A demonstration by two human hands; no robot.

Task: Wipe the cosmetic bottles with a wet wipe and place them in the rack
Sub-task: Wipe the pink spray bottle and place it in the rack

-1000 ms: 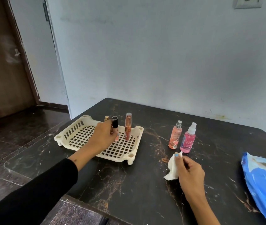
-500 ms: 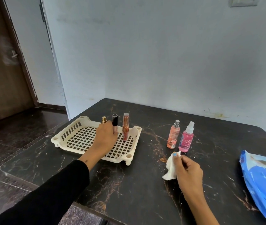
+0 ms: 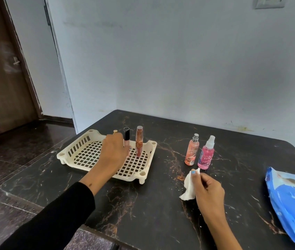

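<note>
Pinching wet wipe [image 3: 190,186], right hand [image 3: 208,193] fingers [image 3: 194,172]; left hand [image 3: 113,153] apparently touching black-capped tube [image 3: 126,139].

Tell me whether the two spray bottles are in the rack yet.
Not yet. Both spray bottles stand upright on the table, right of the rack.

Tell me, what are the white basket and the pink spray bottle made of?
The basket looks like cream moulded plastic: its grid floor and slotted walls have a dull sheen. The pink spray bottle seems clear plastic, maybe glass, since the pink liquid shows through.
</note>
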